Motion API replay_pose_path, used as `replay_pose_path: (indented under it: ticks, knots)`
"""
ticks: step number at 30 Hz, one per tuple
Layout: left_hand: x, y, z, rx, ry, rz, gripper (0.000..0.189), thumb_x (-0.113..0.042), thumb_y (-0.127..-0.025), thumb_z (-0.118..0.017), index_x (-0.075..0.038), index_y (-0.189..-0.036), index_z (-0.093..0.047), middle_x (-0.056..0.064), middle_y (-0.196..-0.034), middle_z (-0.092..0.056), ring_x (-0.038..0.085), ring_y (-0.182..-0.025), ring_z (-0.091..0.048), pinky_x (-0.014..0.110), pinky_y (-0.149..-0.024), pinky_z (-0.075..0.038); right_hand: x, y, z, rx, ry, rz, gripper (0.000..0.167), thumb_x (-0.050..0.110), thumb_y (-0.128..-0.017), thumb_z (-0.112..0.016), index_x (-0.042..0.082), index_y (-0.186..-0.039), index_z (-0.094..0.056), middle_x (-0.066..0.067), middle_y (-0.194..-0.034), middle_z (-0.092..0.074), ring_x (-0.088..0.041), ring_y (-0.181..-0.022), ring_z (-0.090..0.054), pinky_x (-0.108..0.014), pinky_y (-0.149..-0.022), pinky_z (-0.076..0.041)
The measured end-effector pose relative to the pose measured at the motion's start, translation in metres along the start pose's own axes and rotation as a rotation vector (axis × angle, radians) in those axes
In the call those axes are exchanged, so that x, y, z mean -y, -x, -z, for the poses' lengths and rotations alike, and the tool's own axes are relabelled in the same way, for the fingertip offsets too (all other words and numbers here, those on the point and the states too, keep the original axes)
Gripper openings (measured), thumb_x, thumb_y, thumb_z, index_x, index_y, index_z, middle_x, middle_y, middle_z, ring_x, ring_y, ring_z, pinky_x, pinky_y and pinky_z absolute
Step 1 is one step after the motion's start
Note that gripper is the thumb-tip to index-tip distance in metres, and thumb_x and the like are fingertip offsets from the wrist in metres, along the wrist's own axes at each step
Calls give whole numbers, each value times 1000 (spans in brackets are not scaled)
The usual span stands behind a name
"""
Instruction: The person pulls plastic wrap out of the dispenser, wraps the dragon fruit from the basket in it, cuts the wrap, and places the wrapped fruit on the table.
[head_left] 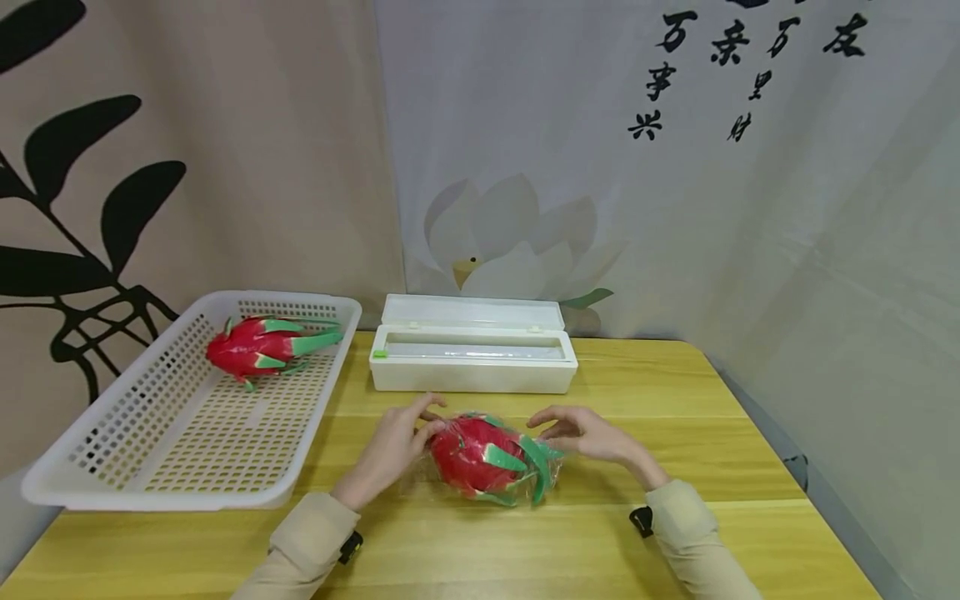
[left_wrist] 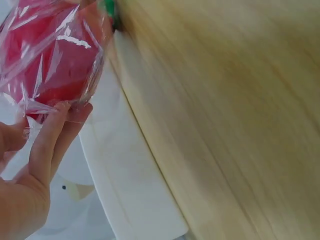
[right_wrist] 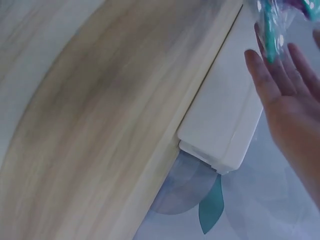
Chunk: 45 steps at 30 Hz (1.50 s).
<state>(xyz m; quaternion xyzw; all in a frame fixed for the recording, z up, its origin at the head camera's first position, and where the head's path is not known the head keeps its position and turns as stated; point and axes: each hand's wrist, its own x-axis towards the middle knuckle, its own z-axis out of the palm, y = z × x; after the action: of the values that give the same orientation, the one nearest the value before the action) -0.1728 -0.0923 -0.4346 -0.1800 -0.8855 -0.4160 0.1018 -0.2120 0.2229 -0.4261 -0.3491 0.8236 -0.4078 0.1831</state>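
While the wooden table [head_left: 585, 550] carries the white box [head_left: 472, 379] at its far edge, the wrapped dragon fruit [head_left: 476, 458] lies just in front of that box, its long axis running roughly left to right — blunt red end toward the left hand [head_left: 390, 450], green tips [head_left: 540, 462] toward the right hand [head_left: 588, 433]. The left is nearer, its thumb and fingertips apparently pinching the clear film [left_wrist: 35, 107] at the red end — the right, fingers loosely extended and grasping nothing, hovers beside the tips, contact impossible to tell.
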Motion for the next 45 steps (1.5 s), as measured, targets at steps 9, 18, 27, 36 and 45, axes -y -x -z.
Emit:
replay_pose_path:
  ticks: [9, 18, 27, 36, 45]
  knots:
    - [4, 6, 1, 8, -7, -120, 6, -7, -90, -63, -8, -92, -69, 12, -92, -74, 9, -55, -58, 11, -48, -47, 9, 2, -12, -6, 157, 44, 48, 27, -93, -62, 7, -134, -50, -12, -132, -58, -30, -113, -60, -47, -97, -50]
    - [11, 12, 17, 276, 84, -132, 41, -21, -89, -64, -5, -127, -60, 28, -135, -51, 41, -118, -57, 35, -85, -57, 20, -2, -27, -77, 362, -22, 67, 52, -79, -70, 19, -135, -52, 1, -124, -59, -15, -108, -57, -37, -91, -53]
    - [11, 10, 8, 142, 70, -140, 31, -7, -80, -70, -1, -111, -69, 25, -122, -62, 40, -112, -62, 30, -84, -57, 21, -6, -28, -89, 383, -41, 67, 53, -79, -70, 21, -134, -53, 3, -121, -60, -13, -107, -57, -37, -91, -53]
    - [5, 9, 1, -16, 82, -124, 16, -1, -76, -72, 0, -91, -74, 18, -94, -73, 24, -79, -73, 13, -64, -55, 21, -9, -29, -49, 420, 39, 58, 38, -88, -65, 9, -137, -50, -6, -130, -61, -22, -117, -59, -42, -97, -51]
    - [8, 4, 2, 36, 92, -31, 8, -1, -83, -66, -3, -75, -67, 17, -83, -73, 3, -53, -57, 16, -46, -50, 14, -10, -28, 16, 210, -78, 39, 35, -100, -46, 11, -130, -48, -7, -121, -63, -23, -111, -60, -40, -95, -50]
